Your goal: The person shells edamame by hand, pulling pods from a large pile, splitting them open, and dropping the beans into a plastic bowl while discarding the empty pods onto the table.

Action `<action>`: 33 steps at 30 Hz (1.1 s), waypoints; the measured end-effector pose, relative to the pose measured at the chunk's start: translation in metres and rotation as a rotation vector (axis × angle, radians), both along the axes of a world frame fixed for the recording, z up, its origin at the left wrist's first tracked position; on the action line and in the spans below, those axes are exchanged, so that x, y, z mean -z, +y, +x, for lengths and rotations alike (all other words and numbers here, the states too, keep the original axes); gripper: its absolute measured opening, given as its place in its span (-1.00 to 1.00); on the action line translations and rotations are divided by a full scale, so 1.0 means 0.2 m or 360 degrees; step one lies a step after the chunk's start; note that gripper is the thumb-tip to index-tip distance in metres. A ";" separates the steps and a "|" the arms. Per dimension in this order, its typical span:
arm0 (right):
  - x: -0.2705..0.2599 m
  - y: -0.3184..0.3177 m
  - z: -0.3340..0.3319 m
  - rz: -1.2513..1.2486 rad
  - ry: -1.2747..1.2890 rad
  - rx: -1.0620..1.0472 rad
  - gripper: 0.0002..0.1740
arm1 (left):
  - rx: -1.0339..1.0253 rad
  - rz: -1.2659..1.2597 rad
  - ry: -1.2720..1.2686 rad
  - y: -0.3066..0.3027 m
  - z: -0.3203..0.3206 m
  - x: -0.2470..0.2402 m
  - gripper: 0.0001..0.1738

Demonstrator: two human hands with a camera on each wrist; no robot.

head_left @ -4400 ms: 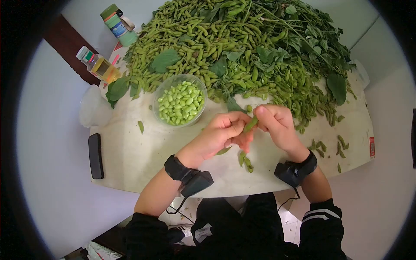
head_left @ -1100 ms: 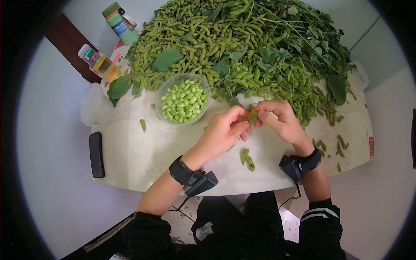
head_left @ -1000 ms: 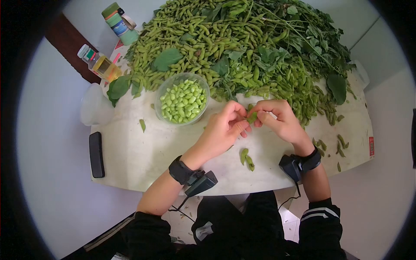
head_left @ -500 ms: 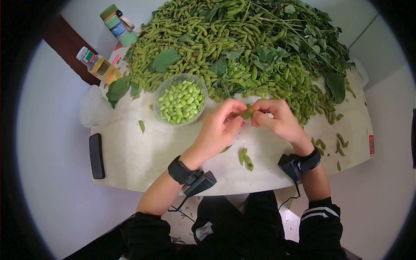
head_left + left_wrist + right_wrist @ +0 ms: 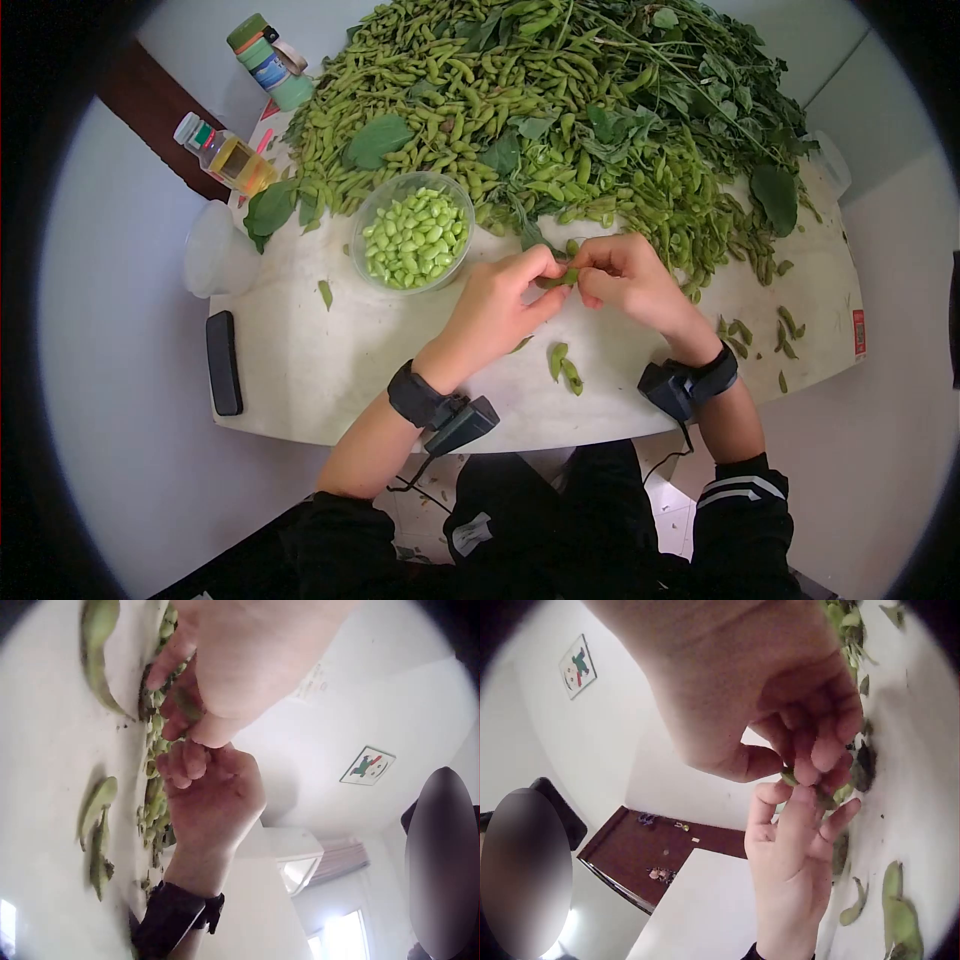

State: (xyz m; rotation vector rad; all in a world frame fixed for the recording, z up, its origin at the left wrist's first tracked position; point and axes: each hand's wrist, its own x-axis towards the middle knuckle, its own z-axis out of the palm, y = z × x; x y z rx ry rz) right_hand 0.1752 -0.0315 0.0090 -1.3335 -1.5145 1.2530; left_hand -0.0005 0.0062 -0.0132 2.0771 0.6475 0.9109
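Observation:
Between both hands, above the table's near middle, is a green edamame pod (image 5: 568, 277). My left hand (image 5: 497, 308) pinches the pod between thumb and fingers from the left. Curled in from the right, my right hand (image 5: 632, 287) grips its other end with thumb and fingertips. In the right wrist view the pod (image 5: 789, 777) shows only as a green sliver, mostly hidden by fingers. A clear round tub (image 5: 362, 262) of shelled green beans (image 5: 415, 235) stands left of the hands. Two loose pods (image 5: 565, 368) lie on the table below them.
A large heap of pods (image 5: 480, 95) with leafy stems (image 5: 700, 80) covers the table's back. At left are an oil bottle (image 5: 232, 160), a green flask (image 5: 272, 65), a translucent container (image 5: 218, 250) and a phone (image 5: 223, 362). Several stray pods (image 5: 738, 332) lie at right.
The pod has turned from slanting upright to lying more level between the hands. My right hand's fingers have curled further over it. Both hands stay near the same spot.

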 end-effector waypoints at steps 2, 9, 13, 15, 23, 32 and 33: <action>-0.01 0.00 0.00 -0.0045 -0.0008 0.0003 -0.86 | 0.0002 0.0019 0.0030 -0.01 0.00 0.00 -0.83; 0.00 0.00 0.00 -0.0188 0.0097 0.0041 -0.84 | 0.0046 -0.0099 0.0111 -0.03 0.00 -0.03 -0.81; 0.01 0.00 0.00 -0.0240 0.0187 0.0020 -0.84 | 0.0070 -0.0083 0.0064 -0.02 0.00 -0.02 -0.81; 0.00 0.00 -0.01 -0.0308 0.0266 0.0041 -0.84 | 0.0079 -0.0098 0.0027 -0.02 0.00 -0.01 -0.81; 0.03 0.00 0.00 -0.0308 0.0318 0.0016 -0.93 | 0.0093 -0.0221 -0.0060 -0.02 0.00 -0.02 -0.80; -0.05 -0.01 -0.01 0.0668 -0.0300 -0.0083 -0.83 | -0.0198 0.0448 -0.0081 -0.01 0.00 -0.07 -0.80; -0.06 0.00 -0.01 0.0838 -0.0529 -0.0086 -0.80 | -0.0210 0.0444 -0.0057 -0.01 -0.01 -0.08 -0.79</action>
